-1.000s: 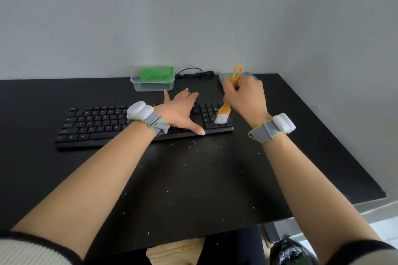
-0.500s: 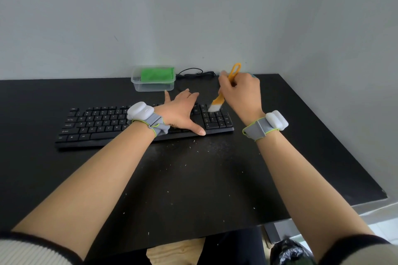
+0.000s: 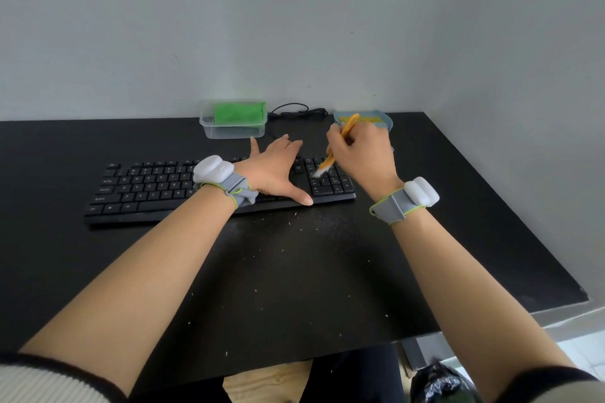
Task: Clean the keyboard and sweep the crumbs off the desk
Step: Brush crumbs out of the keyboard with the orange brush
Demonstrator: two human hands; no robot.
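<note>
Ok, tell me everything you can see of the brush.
The brush is small, with a slim orange handle that looks like plastic, looped at the top, and a tuft of white bristles. It is tilted, loop up and away, bristles down on the number keys at the right end of the keyboard. The right hand grips the handle around its middle, hiding that part.

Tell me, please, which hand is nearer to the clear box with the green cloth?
Left. The left hand lies flat on the keyboard just in front of the clear box. The right hand, holding the orange brush, is farther to the box's right.
</note>
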